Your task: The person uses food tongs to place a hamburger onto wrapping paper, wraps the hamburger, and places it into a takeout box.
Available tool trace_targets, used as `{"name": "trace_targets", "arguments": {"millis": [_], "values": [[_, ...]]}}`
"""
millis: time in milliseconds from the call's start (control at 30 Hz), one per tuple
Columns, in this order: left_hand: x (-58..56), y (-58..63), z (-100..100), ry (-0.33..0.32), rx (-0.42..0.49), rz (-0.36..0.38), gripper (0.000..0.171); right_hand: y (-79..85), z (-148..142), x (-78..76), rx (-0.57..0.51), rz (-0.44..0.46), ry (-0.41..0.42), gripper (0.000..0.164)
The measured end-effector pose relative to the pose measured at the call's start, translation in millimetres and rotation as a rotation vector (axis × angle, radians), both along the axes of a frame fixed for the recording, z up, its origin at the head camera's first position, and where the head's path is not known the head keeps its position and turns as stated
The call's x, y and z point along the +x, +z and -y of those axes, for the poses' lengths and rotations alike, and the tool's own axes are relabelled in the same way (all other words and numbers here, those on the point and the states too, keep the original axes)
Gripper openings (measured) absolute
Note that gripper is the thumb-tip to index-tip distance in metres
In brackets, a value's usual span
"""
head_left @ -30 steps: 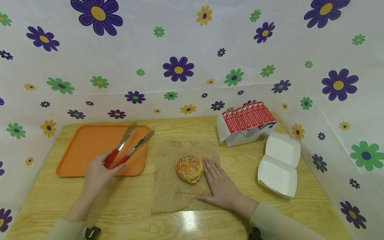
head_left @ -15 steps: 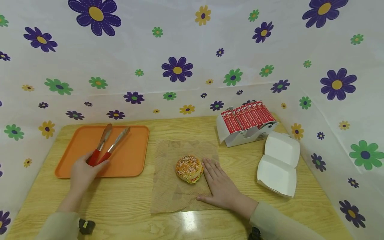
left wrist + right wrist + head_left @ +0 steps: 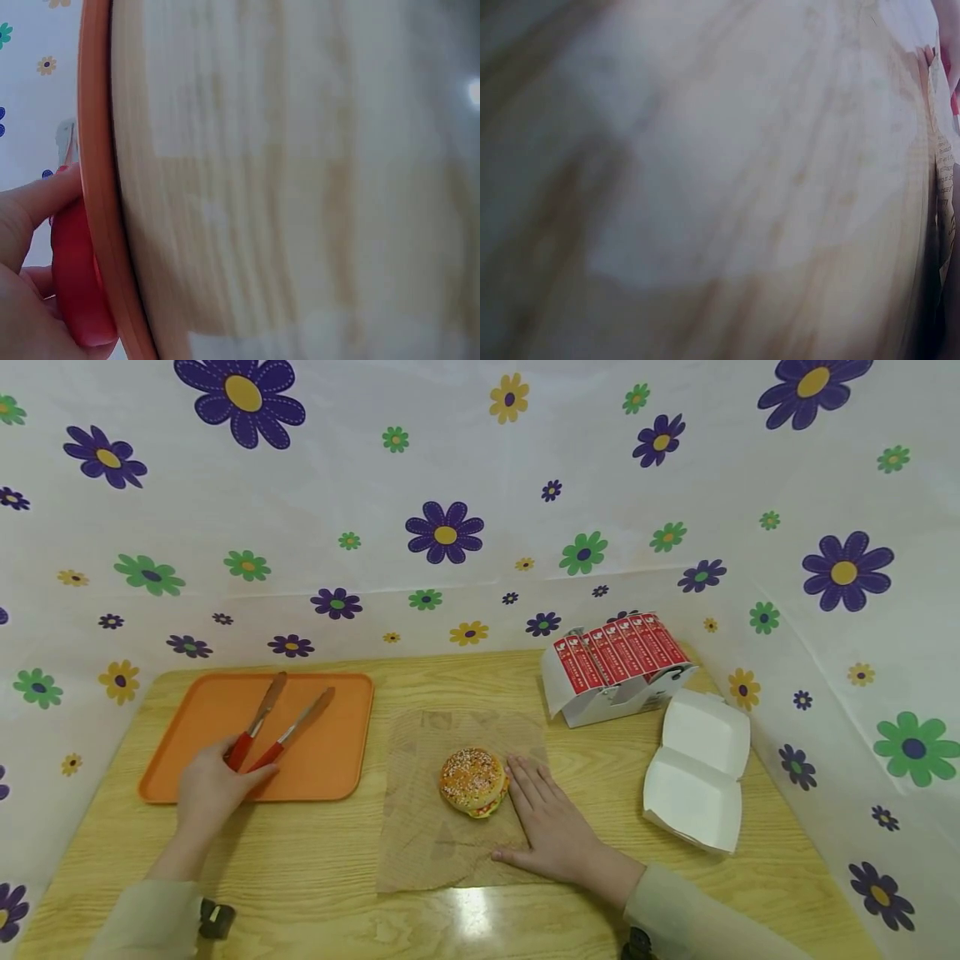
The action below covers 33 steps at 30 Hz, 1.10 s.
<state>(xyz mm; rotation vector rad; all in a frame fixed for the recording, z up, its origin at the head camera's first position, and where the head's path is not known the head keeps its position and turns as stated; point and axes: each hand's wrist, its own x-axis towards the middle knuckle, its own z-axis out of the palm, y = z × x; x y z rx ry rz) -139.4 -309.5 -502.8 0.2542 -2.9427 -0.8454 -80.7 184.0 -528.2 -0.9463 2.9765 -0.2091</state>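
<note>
Tongs [image 3: 300, 725] held by red handles in left hand [image 3: 212, 789], over tray [image 3: 339, 768] at left; 2 arms spread, tips far. Right hand [image 3: 553, 835] flat on paper [image 3: 416, 835] beside burger [image 3: 472, 779]. Advisable: level handles inside near rim before loosening grip.

A small screened-off food-serving mock-up is suggested; bldg. type can't be told. The wood-grain table [image 3: 315, 860] is enclosed at back & both sides by white flower-print sheeting [image 3: 480, 468]. A fast-food look is given by the orange tray [image 3: 202, 710], red-handled tongs [image 3: 240, 750], sesame-bun burger [image 3: 473, 781] on brown wrapping paper [image 3: 420, 852], open white takeaway box [image 3: 697, 797] & white carton [image 3: 592, 708] w/ red-printed pcs. [image 3: 622, 652]
</note>
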Motion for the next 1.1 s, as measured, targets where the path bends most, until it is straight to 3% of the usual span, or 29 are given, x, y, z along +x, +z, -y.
{"name": "trace_targets", "arguments": {"millis": [167,500,800,1100], "values": [[-0.3,5.1,3,-0.002,0.059,0.032,0.082,-0.3,0,0.1,0.006,-0.008,0.001,0.119],[-1.4,26.8,-10,0.019,0.081,-0.078,0.054,0.2,0,0.4,-0.005,-0.012,0.0,0.119],[-10.9,36.6,-40,-0.014,0.132,-0.196,0.036,-1.0,0,-0.2,0.006,-0.019,0.002,0.118],[-23.8,33.4,-77,-0.084,0.262,-0.156,0.033,-1.0,0,-0.2,0.004,-0.009,0.006,0.118]]}}
